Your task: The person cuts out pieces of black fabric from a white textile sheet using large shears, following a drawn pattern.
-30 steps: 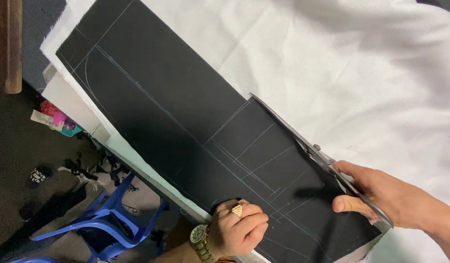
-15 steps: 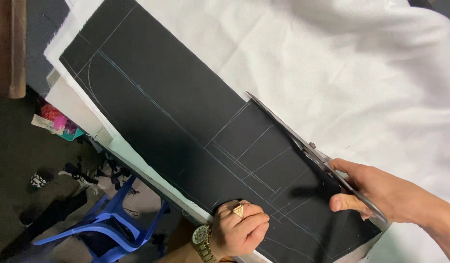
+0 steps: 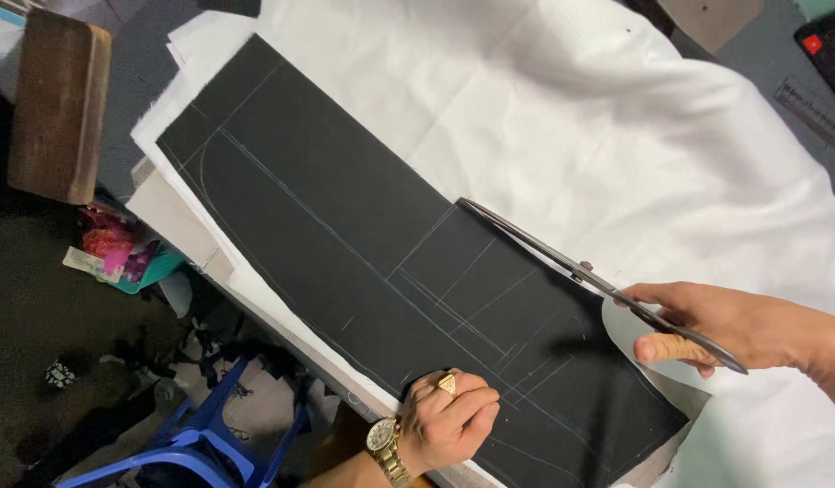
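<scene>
A long black fabric piece (image 3: 345,226) marked with pale chalk lines lies on white cloth (image 3: 616,126). My right hand (image 3: 733,325) grips large metal scissors (image 3: 562,258), whose closed blades lie along the black piece's far edge, tips pointing up-left. My left hand (image 3: 449,420), wearing a gold ring and a wristwatch, rests as a fist on the near edge of the black fabric, pressing it down.
A brown wooden block (image 3: 56,104) stands at the upper left. Below the table edge are a blue plastic chair (image 3: 191,443), colourful scraps in a teal tray (image 3: 119,253) and dark floor. Grey table surface shows at the upper right.
The view has shifted a little. The scissors' blades have advanced slightly up-left along the black fabric's edge. My left hand stays pressed in place.
</scene>
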